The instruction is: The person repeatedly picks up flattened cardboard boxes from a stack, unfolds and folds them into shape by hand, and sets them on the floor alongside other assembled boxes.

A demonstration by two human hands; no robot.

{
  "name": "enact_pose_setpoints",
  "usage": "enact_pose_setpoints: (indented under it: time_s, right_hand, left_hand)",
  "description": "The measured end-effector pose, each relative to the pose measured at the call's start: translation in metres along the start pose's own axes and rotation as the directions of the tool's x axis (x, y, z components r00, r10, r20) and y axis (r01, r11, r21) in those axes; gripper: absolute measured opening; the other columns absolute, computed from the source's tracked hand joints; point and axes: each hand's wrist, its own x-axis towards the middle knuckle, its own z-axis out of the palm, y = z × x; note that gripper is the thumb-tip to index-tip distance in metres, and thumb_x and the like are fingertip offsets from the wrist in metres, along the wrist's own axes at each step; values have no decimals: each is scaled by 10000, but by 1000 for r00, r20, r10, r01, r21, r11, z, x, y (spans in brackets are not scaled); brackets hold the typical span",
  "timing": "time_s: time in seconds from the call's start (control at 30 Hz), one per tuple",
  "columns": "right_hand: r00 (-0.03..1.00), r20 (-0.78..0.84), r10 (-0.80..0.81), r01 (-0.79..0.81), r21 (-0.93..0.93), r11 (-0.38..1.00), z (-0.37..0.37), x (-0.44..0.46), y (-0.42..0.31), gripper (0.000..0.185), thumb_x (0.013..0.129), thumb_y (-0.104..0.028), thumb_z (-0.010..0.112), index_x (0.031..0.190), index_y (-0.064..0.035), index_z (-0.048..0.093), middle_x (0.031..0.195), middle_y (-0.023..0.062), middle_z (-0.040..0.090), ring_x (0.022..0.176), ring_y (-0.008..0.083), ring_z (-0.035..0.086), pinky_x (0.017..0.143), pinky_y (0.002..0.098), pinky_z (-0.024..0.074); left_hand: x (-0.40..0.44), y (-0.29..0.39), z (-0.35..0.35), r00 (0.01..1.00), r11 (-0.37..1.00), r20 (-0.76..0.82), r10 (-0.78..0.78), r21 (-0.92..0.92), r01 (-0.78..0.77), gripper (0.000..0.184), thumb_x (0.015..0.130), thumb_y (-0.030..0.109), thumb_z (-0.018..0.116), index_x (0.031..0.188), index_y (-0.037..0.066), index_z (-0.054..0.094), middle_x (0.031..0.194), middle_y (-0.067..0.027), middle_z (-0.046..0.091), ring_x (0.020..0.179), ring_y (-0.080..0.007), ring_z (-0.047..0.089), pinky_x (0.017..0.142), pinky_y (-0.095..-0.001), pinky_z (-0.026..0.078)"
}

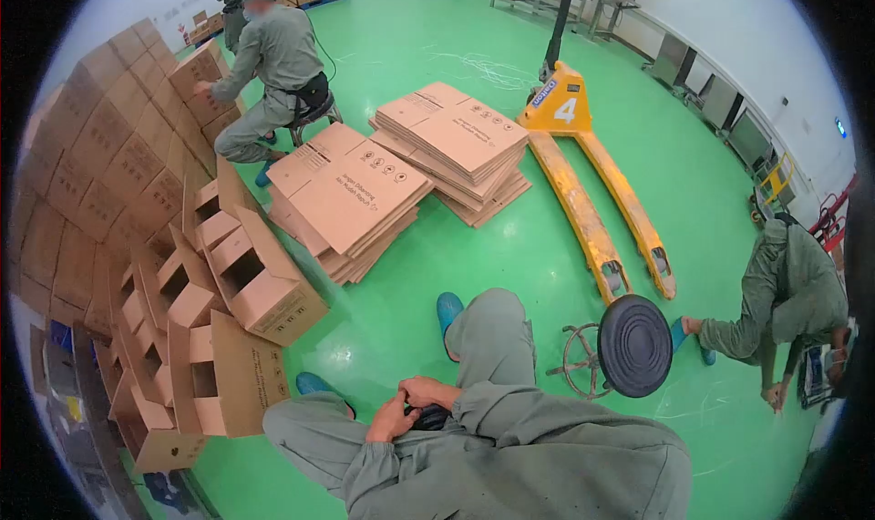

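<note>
Green floor spreads all round the left grip and right grip. Carton wall: far left and ahead of both. Yellow pallet jack stands ahead and right of the right grip, forks running back toward it. Co-workers: one seated person well ahead-left at the wall, another bent-over person well off right. Two flat-carton stacks, a near stack and a far stack, lie straight ahead, apart from the grips. Open cartons, flaps out, sit left; the closest open carton is nearer the left grip. Round stool is right of the right grip, apart. Blue shoe is just ahead.

Smallest: dark item sits between the two grips, just under the right, at the left one's fingers (partly hidden, maybe just a seat edge). Its long axis can't be told; both hands look about equally near. Both grips are narrow, fingers curled and drawn together over the lap; can't tell whether either holds the item.
</note>
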Motion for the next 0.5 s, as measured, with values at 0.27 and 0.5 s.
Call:
enact_pose_setpoints:
  time_s: [0.27, 0.5]
  right_hand:
    - [999, -23, -49, 48, -37, 998, 2, 3, 6, 355, 797, -126, 580, 1144, -65, 620, 1049, 191, 670, 965, 383, 630, 783, 478, 497]
    - [995, -40, -93, 91, -50, 995, 3, 4, 6, 330, 803, -128, 582, 1123, -58, 622, 1039, 198, 667, 952, 396, 627, 779, 479, 498]
  left_hand:
    - [8, -8, 8, 1000, 1000, -22, 4, 5, -4, 694, 815, 334, 666, 1352, 3, 377, 1208, -258, 575, 1108, -418, 558, 930, -470, 459]
    - [5, -2, 4, 1000, 1000, -15, -17, -11, 17, 672, 814, 332, 669, 1330, 1, 395, 1221, -257, 567, 1121, -417, 549, 936, -470, 454]
